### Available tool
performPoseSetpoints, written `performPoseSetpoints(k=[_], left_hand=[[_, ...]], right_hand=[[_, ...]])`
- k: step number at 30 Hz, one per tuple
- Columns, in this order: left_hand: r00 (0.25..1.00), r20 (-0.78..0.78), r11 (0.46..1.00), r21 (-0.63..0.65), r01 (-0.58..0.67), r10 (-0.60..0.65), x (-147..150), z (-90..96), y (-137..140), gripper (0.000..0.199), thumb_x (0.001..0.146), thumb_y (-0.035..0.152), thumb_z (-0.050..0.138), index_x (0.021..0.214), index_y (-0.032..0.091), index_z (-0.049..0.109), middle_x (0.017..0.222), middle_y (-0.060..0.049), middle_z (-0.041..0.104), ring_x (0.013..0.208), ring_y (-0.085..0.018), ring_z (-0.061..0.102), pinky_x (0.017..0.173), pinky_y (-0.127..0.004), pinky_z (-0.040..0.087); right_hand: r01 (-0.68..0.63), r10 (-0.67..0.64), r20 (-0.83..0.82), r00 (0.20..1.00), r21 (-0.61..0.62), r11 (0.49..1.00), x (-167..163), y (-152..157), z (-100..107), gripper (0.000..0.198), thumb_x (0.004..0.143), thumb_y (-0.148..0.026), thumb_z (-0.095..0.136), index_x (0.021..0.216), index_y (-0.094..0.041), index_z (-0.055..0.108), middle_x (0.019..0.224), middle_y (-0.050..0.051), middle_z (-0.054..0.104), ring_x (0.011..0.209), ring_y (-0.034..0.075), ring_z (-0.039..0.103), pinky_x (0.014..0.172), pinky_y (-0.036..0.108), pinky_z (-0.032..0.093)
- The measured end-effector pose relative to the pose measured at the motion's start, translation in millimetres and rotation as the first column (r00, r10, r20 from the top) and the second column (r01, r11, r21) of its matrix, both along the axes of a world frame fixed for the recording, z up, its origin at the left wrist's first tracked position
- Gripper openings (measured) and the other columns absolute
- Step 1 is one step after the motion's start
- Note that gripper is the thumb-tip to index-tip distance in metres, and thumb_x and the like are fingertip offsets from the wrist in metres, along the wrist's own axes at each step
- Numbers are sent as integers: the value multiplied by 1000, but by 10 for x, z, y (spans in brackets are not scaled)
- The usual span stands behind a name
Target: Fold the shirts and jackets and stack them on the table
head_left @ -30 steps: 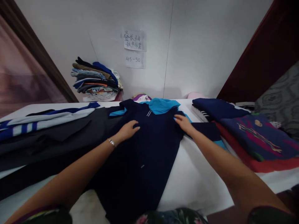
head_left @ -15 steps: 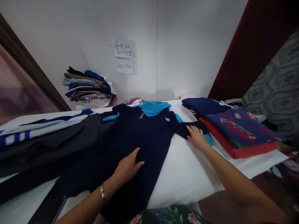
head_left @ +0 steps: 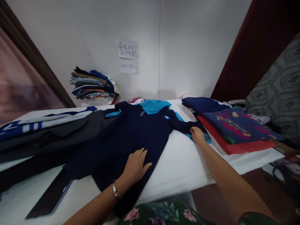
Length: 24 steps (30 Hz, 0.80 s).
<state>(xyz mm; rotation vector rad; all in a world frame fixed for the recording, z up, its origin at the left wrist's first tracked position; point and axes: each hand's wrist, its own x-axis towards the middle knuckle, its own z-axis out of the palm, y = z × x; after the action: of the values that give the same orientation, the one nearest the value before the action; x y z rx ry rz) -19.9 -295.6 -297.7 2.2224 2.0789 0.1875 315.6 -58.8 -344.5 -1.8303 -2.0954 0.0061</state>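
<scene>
A navy long-sleeved jacket point(head_left: 131, 131) lies spread on the white table point(head_left: 185, 162), its light-blue hood or collar point(head_left: 156, 107) toward the wall. A round blue badge point(head_left: 166, 117) shows on its chest. My left hand point(head_left: 136, 165) rests on the lower body of the jacket, fingers stretched and thumb apart. Over on the right, my right hand point(head_left: 198, 135) pinches the jacket's sleeve point(head_left: 182, 125) near the light-blue cuff. The jacket's left part overlaps dark grey clothing point(head_left: 70, 131).
Folded clothes lie at the right, a patterned blue garment point(head_left: 241, 123) on a red one point(head_left: 250, 148). A tall folded pile point(head_left: 93, 86) stands back left. White-and-blue striped clothing point(head_left: 47, 124) and a dark phone-like slab point(head_left: 51, 197) lie left. Paper signs point(head_left: 128, 50) hang on the wall.
My right hand's fingers have closed on the sleeve, which has bunched slightly. My left hand has shifted a little right over the jacket. The view has turned slightly left.
</scene>
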Motion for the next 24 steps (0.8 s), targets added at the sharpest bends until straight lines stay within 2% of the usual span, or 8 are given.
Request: performPoseSetpoints(k=[4, 8, 13, 17, 20, 22, 24], left_hand=[[998, 8, 994, 90, -67, 67, -103, -43, 3, 51, 87, 44, 56, 131, 18, 58, 144, -15, 52, 132, -32, 47, 105, -48, 39], [987, -6, 984, 83, -159, 160, -217, -23, 19, 52, 88, 42, 53, 134, 17, 54, 136, -16, 58, 123, -32, 53, 99, -46, 42], [981, -54, 983, 8, -186, 186, -307, 65, 68, 49, 89, 41, 49, 130, 14, 56, 116, -16, 67, 105, -29, 62, 92, -43, 43], [981, -76, 984, 29, -176, 178, -380, 99, 111, 46, 89, 38, 49, 127, 14, 58, 123, -16, 63, 112, -30, 57, 91, -42, 44], [976, -60, 977, 26, -210, 211, -414, 101, 127, 48, 88, 39, 51, 130, 16, 56, 126, -15, 62, 115, -29, 57, 93, -40, 44], [974, -48, 975, -20, -221, 220, -425, 103, 131, 45, 87, 40, 51, 125, 16, 58, 121, -14, 66, 111, -29, 60, 93, -40, 44], [974, -27, 971, -73, -226, 225, -431, 115, 130, 38, 88, 39, 50, 116, 17, 62, 115, -14, 69, 107, -29, 63, 92, -39, 44]], right_hand=[[95, -34, -312, 950, 184, 978, 93, -37, -101, 24, 88, -29, 44, 92, -19, 66, 98, 10, 67, 91, 25, 59, 78, 35, 45], [211, 13, -512, 859, 376, 902, 244, -52, -92, 25, 85, -34, 42, 89, -19, 62, 93, 12, 65, 90, 26, 58, 84, 39, 46], [217, 53, -501, 864, 464, 859, 293, -107, 11, 25, 85, -35, 41, 87, -19, 60, 92, 13, 65, 91, 26, 58, 86, 39, 46], [173, 78, -435, 897, 508, 844, 294, -150, 77, 24, 87, -35, 41, 87, -20, 59, 91, 13, 64, 92, 27, 57, 87, 41, 45], [208, 58, -433, 900, 541, 815, 337, -165, 92, 24, 87, -34, 41, 88, -19, 60, 92, 13, 64, 92, 27, 56, 86, 41, 44], [222, 17, -415, 909, 521, 824, 356, -170, 82, 25, 87, -33, 41, 88, -19, 61, 92, 13, 64, 92, 27, 56, 85, 40, 44], [210, -14, -389, 921, 469, 858, 352, -171, 60, 25, 86, -33, 42, 88, -19, 63, 93, 13, 65, 91, 27, 56, 84, 39, 44]])
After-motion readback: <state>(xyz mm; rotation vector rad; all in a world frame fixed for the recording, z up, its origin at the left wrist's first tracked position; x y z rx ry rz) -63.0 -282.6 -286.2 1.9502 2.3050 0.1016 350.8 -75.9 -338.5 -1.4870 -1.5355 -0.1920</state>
